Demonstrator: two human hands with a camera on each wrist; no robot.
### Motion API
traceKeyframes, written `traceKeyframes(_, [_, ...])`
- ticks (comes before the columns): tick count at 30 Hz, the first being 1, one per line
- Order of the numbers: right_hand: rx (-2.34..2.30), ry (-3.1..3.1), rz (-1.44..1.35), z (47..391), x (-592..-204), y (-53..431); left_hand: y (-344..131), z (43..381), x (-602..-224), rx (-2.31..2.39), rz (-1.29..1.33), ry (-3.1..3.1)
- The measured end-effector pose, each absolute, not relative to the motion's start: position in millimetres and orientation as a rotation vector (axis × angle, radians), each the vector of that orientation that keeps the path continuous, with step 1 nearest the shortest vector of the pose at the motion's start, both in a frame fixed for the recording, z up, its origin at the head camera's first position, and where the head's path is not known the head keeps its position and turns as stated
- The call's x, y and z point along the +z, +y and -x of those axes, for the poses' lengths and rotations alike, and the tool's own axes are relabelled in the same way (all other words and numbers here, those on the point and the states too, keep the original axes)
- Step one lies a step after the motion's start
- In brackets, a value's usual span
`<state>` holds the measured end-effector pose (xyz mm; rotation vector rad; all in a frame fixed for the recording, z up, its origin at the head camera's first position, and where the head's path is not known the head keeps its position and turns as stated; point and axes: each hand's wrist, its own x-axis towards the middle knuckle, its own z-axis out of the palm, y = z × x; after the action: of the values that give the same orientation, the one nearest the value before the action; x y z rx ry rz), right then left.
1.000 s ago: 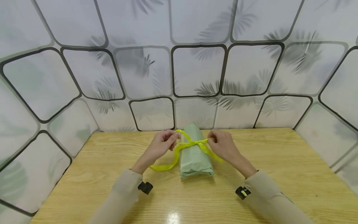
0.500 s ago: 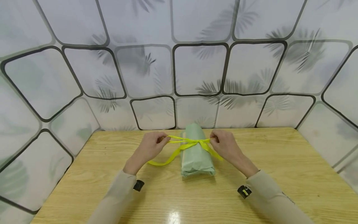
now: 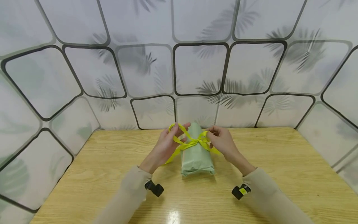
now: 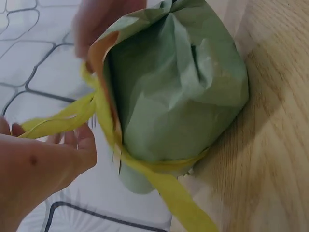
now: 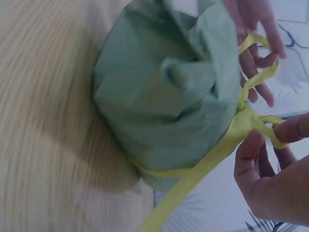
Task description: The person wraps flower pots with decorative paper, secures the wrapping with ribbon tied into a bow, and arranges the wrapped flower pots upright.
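A package wrapped in pale green paper point(image 3: 195, 160) lies lengthwise on the table, with a yellow ribbon point(image 3: 191, 143) around its middle and knotted on top. At the package's left, my left hand point(image 3: 165, 144) holds a ribbon loop at the thumb and fingers, the other fingers spread toward the package. On the other side, my right hand point(image 3: 223, 141) pinches a small ribbon loop close to the knot. The right wrist view shows the right thumb point(image 5: 248, 150) and index finger at that loop. A loose ribbon tail point(image 4: 186, 203) hangs in the left wrist view.
The package stands on a light wooden table point(image 3: 100, 174). Behind it and at both sides rises a pale patterned backdrop point(image 3: 199, 68) with dark rounded outlines and leaf prints. Each wrist wears a small black camera point(image 3: 154, 188).
My left hand first drew the ribbon out to the left, then moved back toward the knot, its fingers spreading and the ribbon now looped. My right hand's fingers have loosened slightly beside the knot.
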<state>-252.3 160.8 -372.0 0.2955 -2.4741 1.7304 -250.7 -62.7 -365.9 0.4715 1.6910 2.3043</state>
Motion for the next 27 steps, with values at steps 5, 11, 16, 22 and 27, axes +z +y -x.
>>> traceKeyframes(5, [2.304, -2.268, -0.188, 254.2, -362.3, 156.6, -49.8, 254.8, -367.5, 2.395, -0.464, 1.644])
traceKeyframes(11, [2.514, -2.134, -0.105, 254.8, -362.9, 159.8, -46.4, 256.5, -374.3, 2.45, -0.363, 1.608])
traceKeyframes(16, [2.313, -2.235, -0.054, 255.3, -368.5, 166.1, -44.9, 258.4, -381.4, 2.411, -0.307, 1.679])
traceKeyframes(22, [2.0, -2.403, -0.217, 257.1, -372.0, 168.8, -43.6, 262.4, -383.7, 2.339, -0.348, 1.816])
traceKeyframes(27, [1.276, -2.504, -0.496, 260.1, -375.5, 167.9, -43.7, 265.3, -383.7, 2.174, -0.471, 2.137])
